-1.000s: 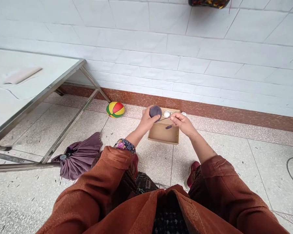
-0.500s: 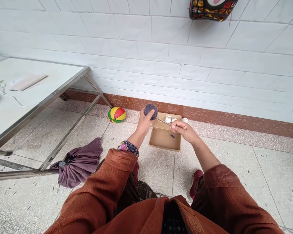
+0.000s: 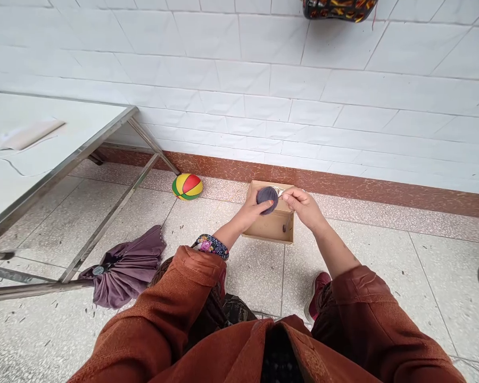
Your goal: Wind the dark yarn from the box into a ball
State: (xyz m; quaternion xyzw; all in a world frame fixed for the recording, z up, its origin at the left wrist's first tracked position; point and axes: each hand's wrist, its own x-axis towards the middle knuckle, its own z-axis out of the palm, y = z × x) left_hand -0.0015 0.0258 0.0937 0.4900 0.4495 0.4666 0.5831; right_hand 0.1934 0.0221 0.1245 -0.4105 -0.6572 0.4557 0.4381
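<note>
My left hand (image 3: 250,211) is closed round a grey-purple ball of yarn (image 3: 266,199), its thumb across the front. Close to the ball's right side, my right hand (image 3: 301,206) pinches a strand of yarn (image 3: 280,197) that runs from the ball. Below both hands an open cardboard box (image 3: 268,227) lies on the floor, with a small dark scrap (image 3: 284,228) in its near part. White balls in the box's far part are mostly hidden behind my hands.
To the left stands a metal-framed table (image 3: 104,119) bearing a folded pinkish sheet (image 3: 34,134). A colourful ball (image 3: 187,186) rests by the wall. A folded purple umbrella (image 3: 131,266) lies on the floor. A patterned dark basket (image 3: 340,9) is at the top.
My left hand has carried the yarn ball to the right, over the box. The right hand is now much closer to the ball, and the strand between them is shorter.
</note>
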